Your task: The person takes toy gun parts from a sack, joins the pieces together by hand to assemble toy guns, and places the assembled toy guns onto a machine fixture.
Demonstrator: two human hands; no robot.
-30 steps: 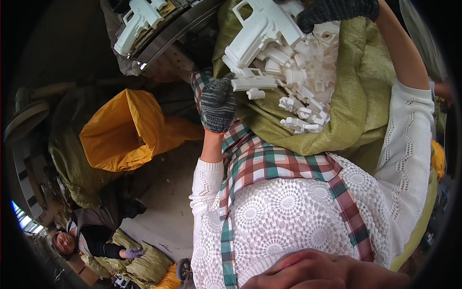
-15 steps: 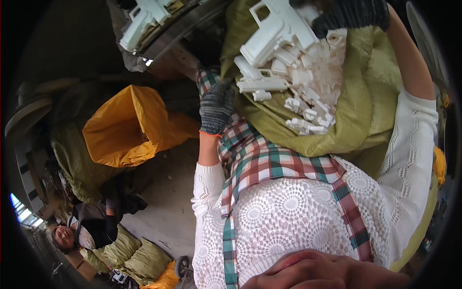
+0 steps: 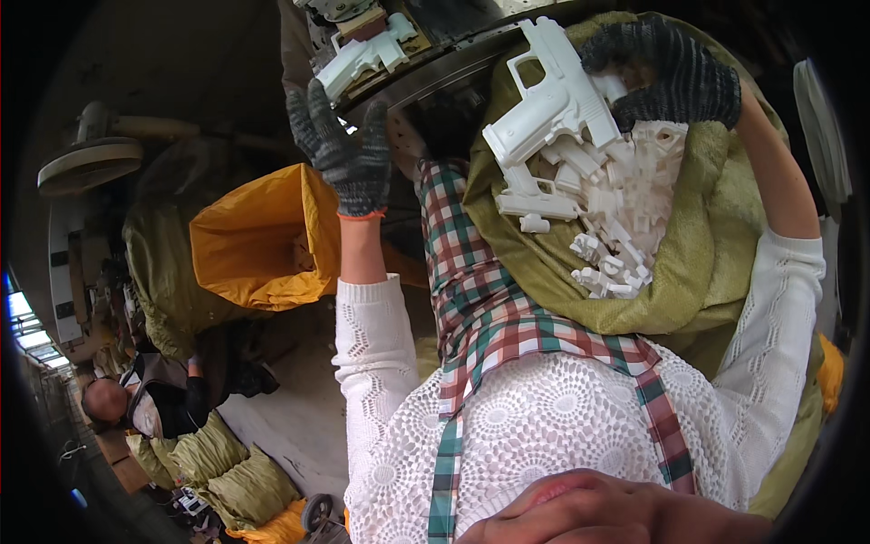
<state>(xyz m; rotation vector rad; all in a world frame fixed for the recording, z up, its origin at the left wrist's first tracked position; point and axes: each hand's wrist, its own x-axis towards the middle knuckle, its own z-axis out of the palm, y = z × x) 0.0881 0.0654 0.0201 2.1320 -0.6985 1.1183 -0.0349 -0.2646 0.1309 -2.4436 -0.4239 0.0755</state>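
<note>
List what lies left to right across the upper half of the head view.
Yellow bag → left hand → white pistol-shaped part → right hand, which rests on that part above the green sack.

Open gap between yellow sack (image 3: 263,240) and green sack (image 3: 698,245).

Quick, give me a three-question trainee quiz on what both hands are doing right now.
1. True or false: the right hand grips a white plastic pistol-shaped moulding.
2. The loose white plastic parts lie in: A the olive woven sack, B the yellow plastic bag, C a metal bucket.
3. Fill in: the left hand wears a dark knitted ____.

Key: 1 true; 2 A; 3 glove.
</note>
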